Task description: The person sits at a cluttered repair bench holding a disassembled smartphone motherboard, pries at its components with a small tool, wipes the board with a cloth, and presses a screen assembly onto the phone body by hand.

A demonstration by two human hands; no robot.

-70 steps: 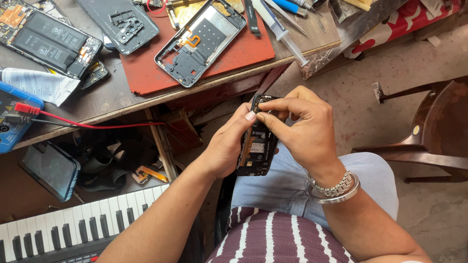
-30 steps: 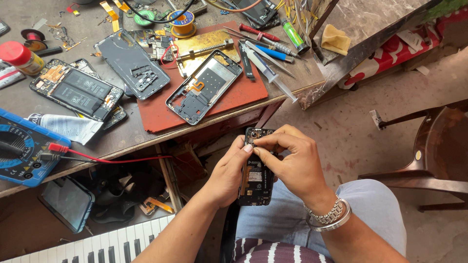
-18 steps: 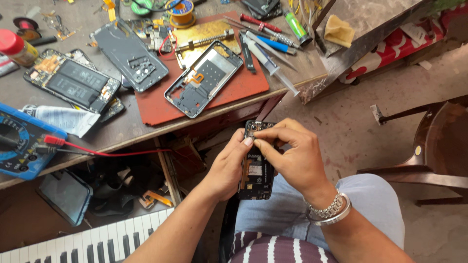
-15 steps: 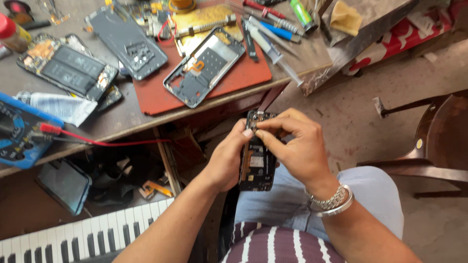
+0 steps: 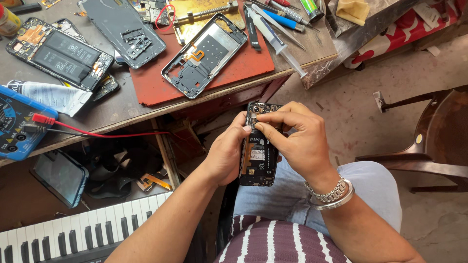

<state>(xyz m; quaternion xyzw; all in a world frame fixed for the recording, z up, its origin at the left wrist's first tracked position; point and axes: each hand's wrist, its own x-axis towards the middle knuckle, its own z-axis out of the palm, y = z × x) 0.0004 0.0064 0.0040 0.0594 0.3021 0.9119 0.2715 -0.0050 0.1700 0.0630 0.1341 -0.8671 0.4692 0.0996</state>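
A worn wooden workbench [image 5: 122, 109] is seen across the upper left, above a bare concrete floor [image 5: 351, 112], with a dark wooden chair [image 5: 434, 141] at the right. A keyboard with black and white keys [image 5: 73, 238] is seen below the bench's front edge. Near that edge a red mat [image 5: 243, 63] is laid, and a phone frame [image 5: 204, 53] rests on it. A blue multimeter [image 5: 14, 124] is placed at the bench's left end. Off the bench, over the lap, an opened phone [image 5: 259, 146] is held upright, its long axis running toward the bench, camera end farthest from the body. It is gripped along its side by the closed left hand [image 5: 226, 153]. Its upper part is pinched by the curled fingers of the right hand [image 5: 302, 141].
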